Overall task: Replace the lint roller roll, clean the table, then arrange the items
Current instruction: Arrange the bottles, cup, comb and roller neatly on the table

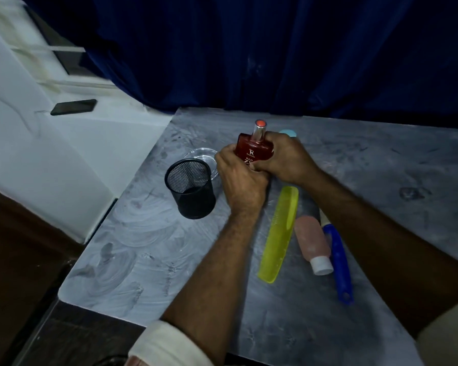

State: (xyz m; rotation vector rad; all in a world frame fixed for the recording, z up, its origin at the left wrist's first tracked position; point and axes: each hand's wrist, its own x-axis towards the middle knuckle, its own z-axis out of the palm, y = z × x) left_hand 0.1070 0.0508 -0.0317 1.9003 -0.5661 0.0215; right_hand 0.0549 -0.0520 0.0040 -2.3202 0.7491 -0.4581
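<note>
Both hands hold a red perfume bottle (pixel 253 148) upright near the back middle of the grey table (pixel 143 260). My left hand (pixel 239 180) grips its lower left side and my right hand (pixel 283 158) wraps its right side. A yellow-green comb (pixel 279 233) lies just in front of the hands. To its right lies a pink bottle with a white cap (pixel 312 243), and beside that the blue-handled lint roller (pixel 340 260), its roll end partly hidden by my right forearm.
A black mesh cup (pixel 192 188) stands left of my hands, with a clear glass dish (pixel 202 155) behind it. A light blue round lid (pixel 288 133) peeks out behind my right hand. A dark blue curtain (pixel 275 48) hangs behind the table. A phone (pixel 73 107) lies on the white ledge at left.
</note>
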